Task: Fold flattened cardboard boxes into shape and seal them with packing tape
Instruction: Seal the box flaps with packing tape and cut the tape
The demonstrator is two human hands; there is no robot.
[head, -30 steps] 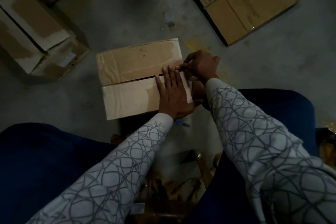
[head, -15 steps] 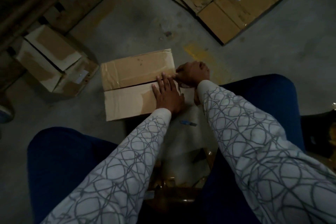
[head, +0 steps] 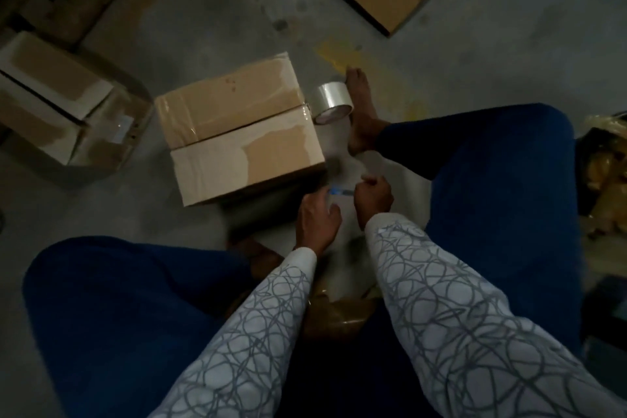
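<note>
Right hand (head: 373, 193) clenched on a blue tool (head: 339, 192) by the box (head: 237, 132); left hand (head: 317, 219) blurry, can't tell. Tape (head: 330, 103) touches the box's right edge.

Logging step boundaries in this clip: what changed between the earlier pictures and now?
Both hands left the box and drew back toward the body: the left hand lifted off the near flap, the right hand left the box's right end. The tape roll, unseen earlier, now lies at the box's right edge. Both hands now meet at a small blue object; grip unclear. The box stayed closed, in place.
</note>
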